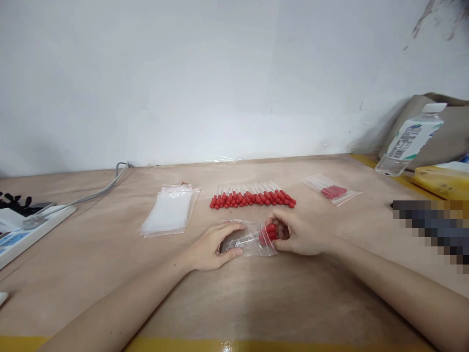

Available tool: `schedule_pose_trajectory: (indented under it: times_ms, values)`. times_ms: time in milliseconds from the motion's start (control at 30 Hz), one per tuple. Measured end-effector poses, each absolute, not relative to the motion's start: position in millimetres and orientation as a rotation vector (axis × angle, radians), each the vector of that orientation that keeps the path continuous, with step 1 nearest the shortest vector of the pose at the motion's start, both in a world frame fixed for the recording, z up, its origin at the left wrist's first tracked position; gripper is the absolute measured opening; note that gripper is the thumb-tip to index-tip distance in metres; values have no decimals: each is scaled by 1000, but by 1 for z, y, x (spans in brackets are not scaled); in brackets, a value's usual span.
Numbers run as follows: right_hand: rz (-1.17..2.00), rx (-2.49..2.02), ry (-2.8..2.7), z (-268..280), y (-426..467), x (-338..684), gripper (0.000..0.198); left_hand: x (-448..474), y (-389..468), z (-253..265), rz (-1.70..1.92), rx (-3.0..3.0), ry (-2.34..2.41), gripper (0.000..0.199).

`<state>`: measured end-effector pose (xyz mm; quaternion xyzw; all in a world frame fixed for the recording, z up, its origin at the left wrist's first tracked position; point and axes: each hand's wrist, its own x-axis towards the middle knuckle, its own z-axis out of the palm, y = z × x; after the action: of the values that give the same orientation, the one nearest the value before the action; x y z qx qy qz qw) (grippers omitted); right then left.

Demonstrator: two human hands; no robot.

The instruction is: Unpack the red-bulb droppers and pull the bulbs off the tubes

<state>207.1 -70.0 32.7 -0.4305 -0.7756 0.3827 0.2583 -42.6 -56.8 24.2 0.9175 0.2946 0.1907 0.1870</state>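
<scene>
A clear zip bag [252,250] lies flat on the table in front of me. My left hand [216,247] holds its closed end, thumb on the near side and fingers on the far side. At the bag's mouth, my right hand [293,232] grips several red-bulbed droppers [270,233] by their bulbs. Their thin clear stems point left and lie inside the bag. Beyond my hands spreads a row of similar red-bulbed droppers [252,198], stems toward the wall. Some of my right fingertips are hidden behind the bulbs.
A stack of flat clear zip bags [168,210] lies at left. On the right lies a filled bag of red-bulbed droppers [331,189]. Farther right are a plastic bottle [412,139], a grey-brown bag [447,132] and a yellow package [443,181]. A power strip [36,227] with a cable sits far left.
</scene>
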Motion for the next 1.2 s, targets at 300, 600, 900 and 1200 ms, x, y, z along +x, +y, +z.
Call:
schedule_pose_trajectory:
  times_ms: [300, 600, 900, 1200]
  values:
    - [1186, -1099, -2087, 29, -67, 207, 26, -44, -55, 21, 547, 2594, 822, 47]
    - [1579, -1055, -1762, 26, -59, 214, 30, -45, -54, 20, 557, 2592, 811, 46]
    - [1865, -1096, -1257, 23, -49, 236, 29, -44, -55, 20, 578, 2568, 804, 45]
    - [1639, -1171, -1341, 50, -45, 258, 30, -44, -54, 20, 574, 2566, 808, 43]
